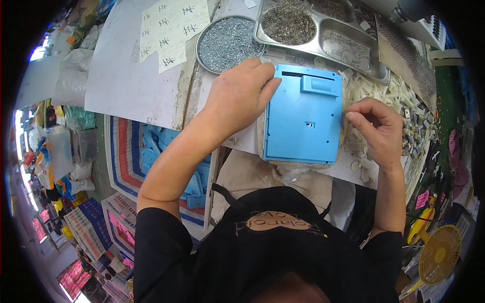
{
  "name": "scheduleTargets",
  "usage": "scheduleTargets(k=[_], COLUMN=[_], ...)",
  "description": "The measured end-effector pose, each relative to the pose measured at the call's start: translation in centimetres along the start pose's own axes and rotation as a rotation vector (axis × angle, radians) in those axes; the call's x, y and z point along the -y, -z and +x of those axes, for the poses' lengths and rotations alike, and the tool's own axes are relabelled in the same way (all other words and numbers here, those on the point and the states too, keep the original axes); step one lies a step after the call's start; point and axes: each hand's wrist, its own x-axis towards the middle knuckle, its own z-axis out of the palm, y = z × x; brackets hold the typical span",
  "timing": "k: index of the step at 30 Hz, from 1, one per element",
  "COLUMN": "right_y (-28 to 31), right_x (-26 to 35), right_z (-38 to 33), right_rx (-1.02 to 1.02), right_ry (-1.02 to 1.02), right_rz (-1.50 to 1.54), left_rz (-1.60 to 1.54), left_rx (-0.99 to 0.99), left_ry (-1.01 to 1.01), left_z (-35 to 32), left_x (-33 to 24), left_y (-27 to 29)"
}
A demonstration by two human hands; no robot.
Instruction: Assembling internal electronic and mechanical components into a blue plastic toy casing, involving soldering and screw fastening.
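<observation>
A light blue plastic panel (303,121) lies on the bench before me, with a raised block and a slot near its far end and a small cut-out in its middle. My left hand (241,93) is at the panel's far left corner, fingers curled and thumb pressed in toward them. Whatever it may hold is hidden. To the right of the panel, my right hand (379,129) hovers just off the edge, thumb and forefinger pinched together. Anything between those fingertips is too small to make out. Just beyond my left hand stands a round metal dish (200,53) full of small silvery screws.
A steel compartment tray (317,43) with small metal parts stands behind the panel. White plastic pieces (384,93) and small metal parts lie heaped at right. Handwritten paper (174,25) lies far left. Below the bench, a striped bag (124,151) holds blue parts (194,189). A yellow fan (439,252) stands lower right.
</observation>
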Motion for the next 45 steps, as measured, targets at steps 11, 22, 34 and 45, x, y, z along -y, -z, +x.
scheduleTargets(k=[11,22,34,45], right_y=[-1.4,-0.7,1.8,2.7], right_x=[-0.6,-0.9,-0.4,-0.8], right_z=[1.3,1.9,1.2,-0.6], right_rx=[0.05,0.153,0.024,-0.014], right_ry=[0.378,0.32,0.404,0.379], right_rz=[-0.439,-0.355,-0.387,-0.415], left_rz=[-0.318,0.38,0.181,-0.089], left_rx=[0.359,-0.075,-0.197,-0.006], left_ry=[0.214,0.147,-0.039,-0.32], left_z=[1.7,1.7,1.4,-2.0], left_x=[1.6,8.9,3.9,-7.3], left_y=[1.5,3.0,0.9,-3.7])
